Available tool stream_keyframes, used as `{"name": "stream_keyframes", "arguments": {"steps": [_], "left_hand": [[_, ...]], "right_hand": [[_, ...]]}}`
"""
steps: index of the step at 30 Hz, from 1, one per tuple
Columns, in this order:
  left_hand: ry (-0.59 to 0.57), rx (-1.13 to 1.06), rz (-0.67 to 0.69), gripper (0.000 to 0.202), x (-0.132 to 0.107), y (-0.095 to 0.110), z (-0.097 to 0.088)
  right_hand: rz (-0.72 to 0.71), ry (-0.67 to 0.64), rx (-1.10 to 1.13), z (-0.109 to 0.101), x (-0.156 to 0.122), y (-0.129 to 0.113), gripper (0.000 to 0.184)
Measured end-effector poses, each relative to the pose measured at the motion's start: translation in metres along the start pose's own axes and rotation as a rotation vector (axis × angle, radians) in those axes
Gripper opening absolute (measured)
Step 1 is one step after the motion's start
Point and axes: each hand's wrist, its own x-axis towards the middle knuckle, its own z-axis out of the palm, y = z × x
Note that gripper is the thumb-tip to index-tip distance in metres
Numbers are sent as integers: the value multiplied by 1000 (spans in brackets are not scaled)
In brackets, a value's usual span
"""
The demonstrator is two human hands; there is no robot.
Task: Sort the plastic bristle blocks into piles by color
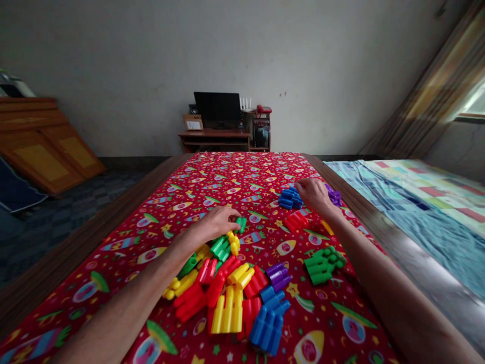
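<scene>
Blocks [227, 308] look like light, stiff, slightly slick plastic from my end, so I'd pinch across the ribbed sides; nothing seems fragile. My left hand [222, 221] has a small green block [241, 223] between thumb and fingers, at the far end of the mixed pile. My right hand [314, 194] is curled by the blue blocks [290, 198], can't tell if it's gripping anything. Container-wise, there's a cardboard box [193, 122] on the desk [215, 133], contents hidden.
</scene>
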Motion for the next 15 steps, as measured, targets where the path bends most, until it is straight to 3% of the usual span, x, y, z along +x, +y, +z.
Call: {"name": "stream_keyframes", "arguments": {"steps": [3, 8, 12, 15], "left_hand": [[31, -58, -35, 24, 1, 2, 0], [177, -362, -29, 16, 3, 14, -6], [224, -590, 73, 31, -1, 32, -15], [250, -616, 119, 38, -6, 48, -19]], "right_hand": [[-149, -11, 118, -13, -5, -19, 30], [-492, -267, 418, -8, -31, -65, 27], [-520, -290, 438, -4, -44, -81, 20], [-549, -301, 463, -16, -45, -78, 19]]}}
